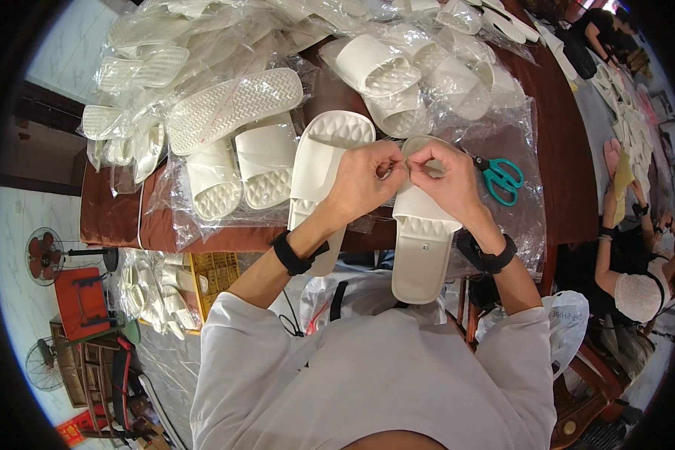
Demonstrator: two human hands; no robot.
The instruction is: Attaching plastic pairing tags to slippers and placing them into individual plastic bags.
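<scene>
Two cream slide slippers lie side by side at the near table edge, their soles reaching past it. My left hand is over the left slipper, fingers curled with thumb and fingertips pinched. My right hand is above the right slipper, also pinching. Both sets of fingertips meet over that slipper's strap; anything between them is too small to make out. Beyond my right hand, teal-handled scissors rest on clear plastic film, their blades partly hidden by the hand.
Cream slippers in clear bags are heaped across the far and left parts of the brown-covered table. More slippers fill the space by a yellow crate below left. At right, people work beside another slipper-covered surface.
</scene>
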